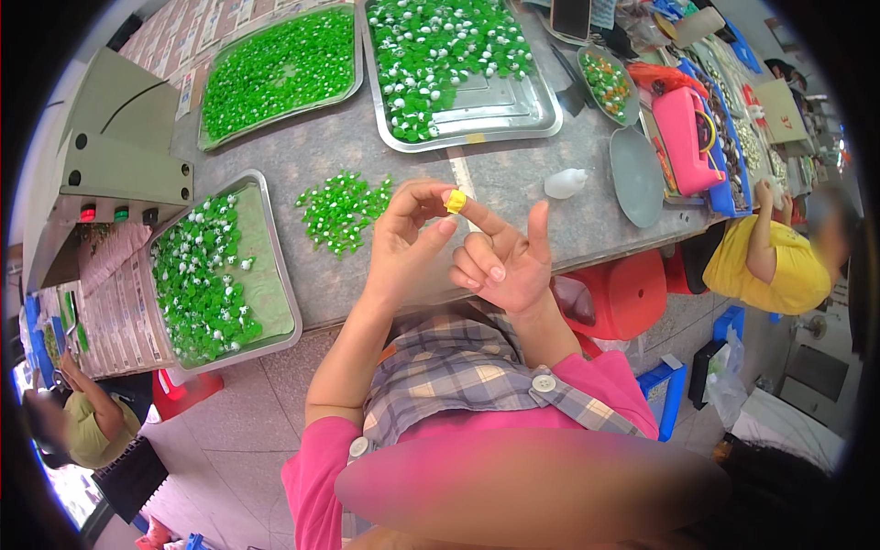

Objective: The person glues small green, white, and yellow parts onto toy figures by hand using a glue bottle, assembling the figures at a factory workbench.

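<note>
A small yellow wrap, which looks like tape, sits around the tip of my right index finger. My left hand is curled, its fingertips against this wrap and its thumb just below. The index finger of my right hand points toward the left hand; its thumb stands up and the other fingers are bent, with nothing seen in the palm. Beyond my left hand, a loose pile of small green and white pieces lies on the grey table. A white squeeze bottle lies on its side to the right.
Metal trays of green and white pieces stand at left, far left and far middle. A grey machine borders the left. To the right are a grey oval plate, a filled dish and a pink container. People sit at both sides.
</note>
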{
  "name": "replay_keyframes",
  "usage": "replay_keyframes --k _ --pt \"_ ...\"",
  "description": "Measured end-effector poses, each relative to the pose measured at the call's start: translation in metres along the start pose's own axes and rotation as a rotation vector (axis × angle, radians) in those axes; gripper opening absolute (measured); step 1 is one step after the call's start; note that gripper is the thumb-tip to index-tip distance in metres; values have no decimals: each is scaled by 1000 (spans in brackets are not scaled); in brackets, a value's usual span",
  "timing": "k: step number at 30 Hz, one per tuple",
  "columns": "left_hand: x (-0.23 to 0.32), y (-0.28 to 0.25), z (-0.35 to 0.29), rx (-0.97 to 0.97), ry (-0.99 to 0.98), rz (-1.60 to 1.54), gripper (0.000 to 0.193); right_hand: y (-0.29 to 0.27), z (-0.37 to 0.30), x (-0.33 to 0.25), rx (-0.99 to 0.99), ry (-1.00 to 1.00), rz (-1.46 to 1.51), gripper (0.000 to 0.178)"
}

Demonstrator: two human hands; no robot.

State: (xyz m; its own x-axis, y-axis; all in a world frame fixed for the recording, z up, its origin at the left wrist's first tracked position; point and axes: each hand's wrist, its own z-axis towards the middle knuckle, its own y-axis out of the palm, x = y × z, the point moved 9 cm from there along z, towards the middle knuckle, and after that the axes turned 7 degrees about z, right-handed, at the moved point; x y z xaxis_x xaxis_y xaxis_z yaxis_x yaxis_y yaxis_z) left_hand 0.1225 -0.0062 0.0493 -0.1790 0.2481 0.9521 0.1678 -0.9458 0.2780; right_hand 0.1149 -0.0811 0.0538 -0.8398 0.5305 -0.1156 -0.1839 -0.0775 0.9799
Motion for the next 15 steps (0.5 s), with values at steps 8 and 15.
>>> replay_keyframes --k 8,15 --pt "5 -13 -5 58 35 59 21 0 5 12 6 41 77 78" --pt "5 -16 -6 79 36 45 20 -1 6 15 -18 76 219 76"
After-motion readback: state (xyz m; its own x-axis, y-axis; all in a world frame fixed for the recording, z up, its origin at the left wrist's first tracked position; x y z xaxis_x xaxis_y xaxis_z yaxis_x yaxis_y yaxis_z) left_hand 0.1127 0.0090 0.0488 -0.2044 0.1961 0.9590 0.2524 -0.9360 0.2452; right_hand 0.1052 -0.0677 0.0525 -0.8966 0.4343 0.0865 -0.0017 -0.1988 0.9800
